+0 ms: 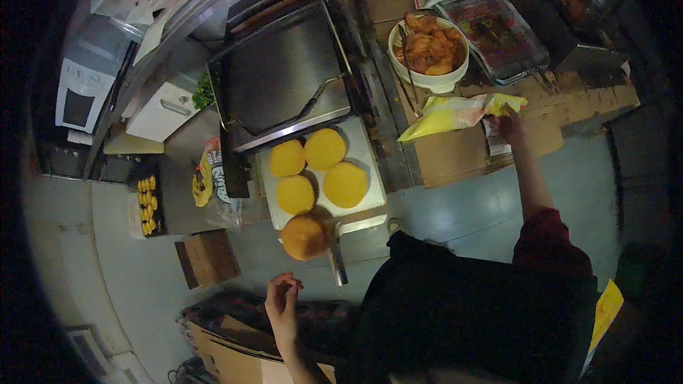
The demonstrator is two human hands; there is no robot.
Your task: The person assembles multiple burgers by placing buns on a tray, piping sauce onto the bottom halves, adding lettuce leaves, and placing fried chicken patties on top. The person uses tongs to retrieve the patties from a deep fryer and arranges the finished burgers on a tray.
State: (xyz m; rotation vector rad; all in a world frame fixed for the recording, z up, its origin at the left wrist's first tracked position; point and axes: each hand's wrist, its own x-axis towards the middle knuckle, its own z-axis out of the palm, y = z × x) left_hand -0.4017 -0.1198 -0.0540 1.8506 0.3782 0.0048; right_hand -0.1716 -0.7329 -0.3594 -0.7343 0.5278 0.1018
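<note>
My right hand [511,124] grips the right end of a yellow and white plastic packet [448,116], which lies on a cardboard sheet [453,157]. My left hand [282,296] hovers with loosely curled fingers and nothing visible in it. In front of the left hand, a browned bun top [304,237] sits at the near edge of a white board [364,138]. Several yellow rounds [344,185], which look like bun halves, are spread over that board. Beside the bun top, a metal handle [337,264] sticks out past the board's edge.
A flat metal griddle [288,64] stands behind the board. At right are a white bowl of browned meat [427,50] with tongs and a glass dish [496,32] with dark sauce remains. To the left lie a plastic bread bag [221,181] and a dark tray of yellow pieces [148,205].
</note>
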